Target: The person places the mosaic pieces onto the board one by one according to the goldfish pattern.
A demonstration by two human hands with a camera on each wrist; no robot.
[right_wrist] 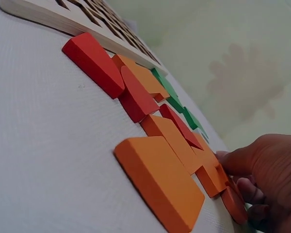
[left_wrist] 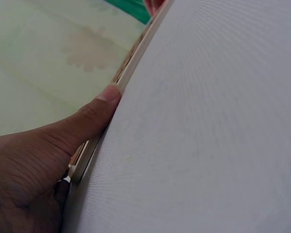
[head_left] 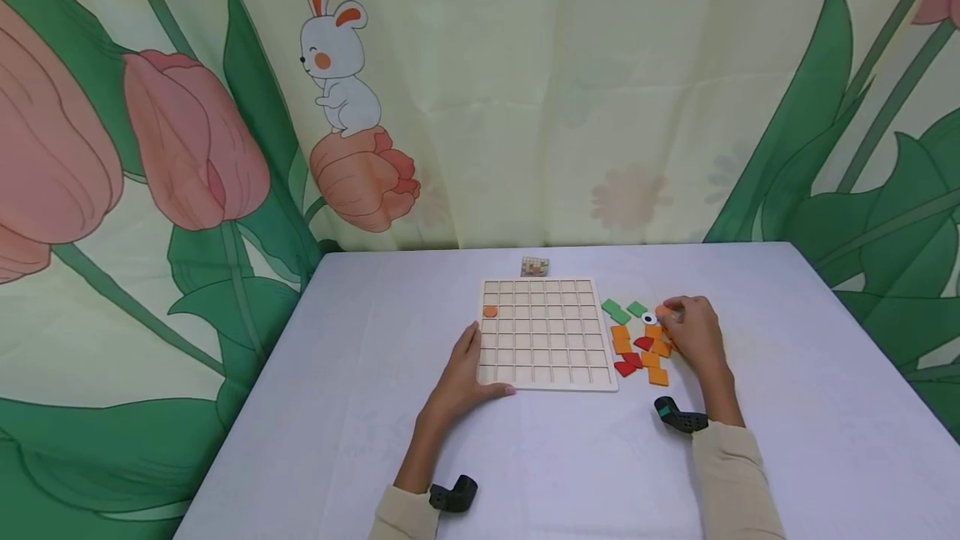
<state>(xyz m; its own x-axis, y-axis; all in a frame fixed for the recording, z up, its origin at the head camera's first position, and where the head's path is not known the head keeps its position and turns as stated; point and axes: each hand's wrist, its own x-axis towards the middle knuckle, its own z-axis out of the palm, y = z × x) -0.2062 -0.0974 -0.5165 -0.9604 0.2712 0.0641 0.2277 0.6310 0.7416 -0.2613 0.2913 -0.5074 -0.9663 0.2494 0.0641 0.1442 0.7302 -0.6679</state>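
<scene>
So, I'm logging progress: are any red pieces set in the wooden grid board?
No, the red pieces all lie beside the wooden grid board, which holds only one orange piece, in its leftmost column.

Board (head_left: 547,340) on our table (head_left: 337,357)
We see pieces (head_left: 650,359) right of it, a card (head_left: 535,267) behind, a disc (head_left: 491,312) in its left column.

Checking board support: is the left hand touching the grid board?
Touching: left wrist view shows the left hand, thumb against the edge of the grid board.
</scene>
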